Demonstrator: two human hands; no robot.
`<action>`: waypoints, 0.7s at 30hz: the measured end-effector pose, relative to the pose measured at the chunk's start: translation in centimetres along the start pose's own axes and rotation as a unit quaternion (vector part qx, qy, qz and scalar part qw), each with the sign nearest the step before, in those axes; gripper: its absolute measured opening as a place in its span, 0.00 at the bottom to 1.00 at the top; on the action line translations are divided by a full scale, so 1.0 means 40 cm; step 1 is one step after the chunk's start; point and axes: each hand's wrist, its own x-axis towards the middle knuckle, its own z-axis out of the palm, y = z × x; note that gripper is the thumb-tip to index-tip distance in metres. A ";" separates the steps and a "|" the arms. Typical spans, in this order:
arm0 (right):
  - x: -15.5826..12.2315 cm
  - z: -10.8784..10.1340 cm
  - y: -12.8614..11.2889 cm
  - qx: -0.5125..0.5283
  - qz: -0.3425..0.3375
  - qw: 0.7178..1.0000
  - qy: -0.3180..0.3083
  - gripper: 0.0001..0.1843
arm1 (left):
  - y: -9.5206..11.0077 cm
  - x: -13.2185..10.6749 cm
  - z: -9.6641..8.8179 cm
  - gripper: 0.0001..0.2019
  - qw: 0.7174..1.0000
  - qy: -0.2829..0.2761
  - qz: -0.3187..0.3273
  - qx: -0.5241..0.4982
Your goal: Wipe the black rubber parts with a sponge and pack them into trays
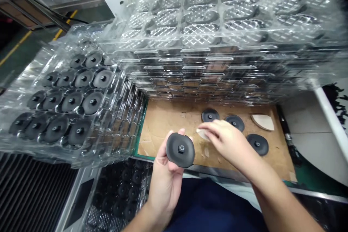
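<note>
Disc (174, 155): held in left hand (166, 179), post (181, 148) up | white piece (203, 136): pinched in right hand (225, 138), right of disc, slightly farther out, apart

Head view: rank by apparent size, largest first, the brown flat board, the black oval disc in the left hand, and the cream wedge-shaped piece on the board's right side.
1. Brown flat board
2. Black oval disc in the left hand; nearness to the camera may enlarge it
3. Cream wedge-shaped piece
</note>
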 end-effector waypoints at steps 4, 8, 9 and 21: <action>-0.092 0.103 0.077 0.026 0.017 0.999 -0.030 0.11 | 0.008 0.005 -0.002 0.29 1.000 0.001 -0.004 -0.021; -0.127 0.112 0.078 0.053 0.060 0.997 0.009 0.12 | 0.011 0.001 -0.003 0.29 1.000 -0.004 -0.028 -0.014; -0.119 0.092 0.065 0.058 0.073 0.995 0.023 0.12 | 0.011 -0.003 -0.001 0.29 1.000 -0.008 -0.028 -0.013; -0.025 -0.073 -0.203 0.157 -0.102 0.980 -0.072 0.10 | -0.002 -0.021 0.012 0.22 0.998 -0.025 -0.046 0.045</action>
